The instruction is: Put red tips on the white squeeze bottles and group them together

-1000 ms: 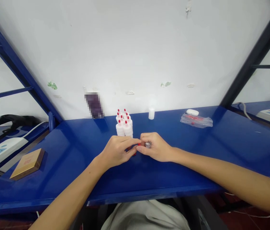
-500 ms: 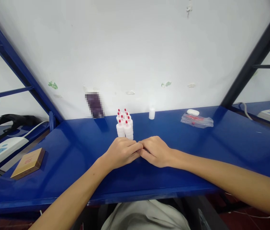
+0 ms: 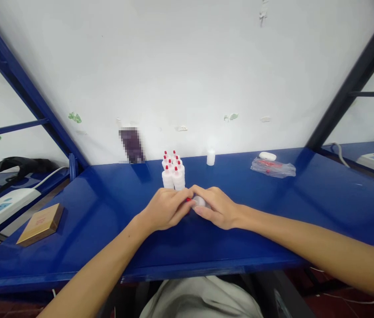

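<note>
Between my hands lies a small white squeeze bottle (image 3: pixel 200 201) on its side, its red tip pointing left. My right hand (image 3: pixel 218 207) wraps round the bottle's body and covers part of it. At the other end, my left hand (image 3: pixel 170 207) pinches the red cap (image 3: pixel 188 199) between thumb and fingers. Just beyond my left hand, several upright white bottles with red caps (image 3: pixel 173 174) stand in a tight group. Farther back, near the wall, a lone white bottle (image 3: pixel 210 158) stands without a red tip.
On the blue table (image 3: pixel 253 229), a clear plastic bag with red pieces (image 3: pixel 273 167) and a white case (image 3: pixel 267 156) lie back right. A gold box (image 3: pixel 41 224) sits at the left edge, near a power strip (image 3: pixel 1 210). A pixelated dark object (image 3: pixel 132 145) leans against the wall.
My fingers have parted slightly, so the white bottle and its red cap now show between my hands. The other bottles have not moved.
</note>
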A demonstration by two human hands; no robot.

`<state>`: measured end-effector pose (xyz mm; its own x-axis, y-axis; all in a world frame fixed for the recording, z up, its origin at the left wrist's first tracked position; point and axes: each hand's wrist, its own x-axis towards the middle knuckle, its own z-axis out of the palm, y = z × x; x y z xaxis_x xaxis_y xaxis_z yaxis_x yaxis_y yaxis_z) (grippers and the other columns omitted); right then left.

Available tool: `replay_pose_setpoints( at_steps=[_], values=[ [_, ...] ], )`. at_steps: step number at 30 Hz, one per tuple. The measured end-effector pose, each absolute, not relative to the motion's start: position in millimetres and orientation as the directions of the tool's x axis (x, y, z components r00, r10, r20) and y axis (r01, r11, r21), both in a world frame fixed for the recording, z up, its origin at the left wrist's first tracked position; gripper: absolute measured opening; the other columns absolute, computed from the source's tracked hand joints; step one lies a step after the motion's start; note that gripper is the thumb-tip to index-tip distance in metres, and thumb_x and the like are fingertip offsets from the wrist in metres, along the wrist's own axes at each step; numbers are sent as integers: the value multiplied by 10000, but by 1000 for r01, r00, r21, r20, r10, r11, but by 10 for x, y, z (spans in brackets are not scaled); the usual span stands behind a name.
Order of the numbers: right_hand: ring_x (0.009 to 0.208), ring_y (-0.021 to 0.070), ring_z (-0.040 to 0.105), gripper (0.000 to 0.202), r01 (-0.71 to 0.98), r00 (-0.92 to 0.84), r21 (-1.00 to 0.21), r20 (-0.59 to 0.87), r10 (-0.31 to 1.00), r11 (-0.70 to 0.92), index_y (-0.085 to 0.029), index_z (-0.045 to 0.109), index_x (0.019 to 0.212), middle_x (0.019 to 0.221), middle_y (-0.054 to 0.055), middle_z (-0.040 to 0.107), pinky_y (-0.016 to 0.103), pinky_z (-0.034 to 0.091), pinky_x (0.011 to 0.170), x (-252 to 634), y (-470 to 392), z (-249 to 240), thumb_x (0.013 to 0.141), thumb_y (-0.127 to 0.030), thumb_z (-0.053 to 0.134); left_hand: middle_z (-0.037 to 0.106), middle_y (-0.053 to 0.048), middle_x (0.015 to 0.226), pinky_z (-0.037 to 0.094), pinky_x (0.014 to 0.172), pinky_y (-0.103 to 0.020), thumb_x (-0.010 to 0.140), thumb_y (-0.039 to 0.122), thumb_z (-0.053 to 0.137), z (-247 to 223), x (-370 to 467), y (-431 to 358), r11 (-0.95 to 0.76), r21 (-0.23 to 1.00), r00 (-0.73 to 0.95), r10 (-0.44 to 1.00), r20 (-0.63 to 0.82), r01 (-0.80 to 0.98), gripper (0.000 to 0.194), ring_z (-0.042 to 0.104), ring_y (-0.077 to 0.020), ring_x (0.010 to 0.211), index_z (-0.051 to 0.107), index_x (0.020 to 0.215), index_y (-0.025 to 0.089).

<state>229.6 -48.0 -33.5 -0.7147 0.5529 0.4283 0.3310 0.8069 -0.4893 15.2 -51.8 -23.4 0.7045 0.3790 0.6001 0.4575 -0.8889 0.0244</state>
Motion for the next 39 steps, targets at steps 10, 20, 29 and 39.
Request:
replay_pose_setpoints(
  at_steps=[10, 20, 29, 39],
  values=[
    [716, 164, 633, 237, 681, -675, -129, 273, 686, 721, -245, 638, 1121, 978, 18, 717, 268, 276, 573, 2304, -398, -329, 927, -294, 510, 535, 39, 591, 283, 543, -242, 902, 317, 528, -25, -298, -327, -651, -22, 596, 680, 427, 759, 209, 466, -103, 516, 519, 744, 180],
    [675, 147, 618, 253, 635, -746, -20, 244, 620, 772, -254, 657, 1116, 920, 16, 681, 271, 235, 532, 2282, -394, -347, 987, -325, 451, 545, 57, 555, 287, 529, -233, 906, 387, 563, -61, -260, -340, -614, -25, 540, 674, 504, 789, 203, 481, -100, 470, 607, 913, 189],
    [541, 90, 495, 104, 392, -563, -729, 293, 773, 562, -177, 620, 909, 667, -39, 558, 228, 384, 553, 2249, -385, -306, 896, -259, 558, 650, -2, 792, 408, 584, -216, 927, 235, 540, -169, 36, -477, -818, -85, 701, 429, 570, 570, 243, 568, -100, 613, 615, 1156, 208],
    [475, 89, 458, 212, 34, -664, -957, 195, 722, 290, -167, 573, 992, 627, -51, 527, 224, 372, 476, 2251, -431, -275, 884, -349, 559, 649, -19, 790, 451, 593, -205, 927, 202, 587, -261, 132, -468, -880, -128, 646, 230, 728, 458, 97, 585, -93, 656, 652, 992, 173]
  ],
)
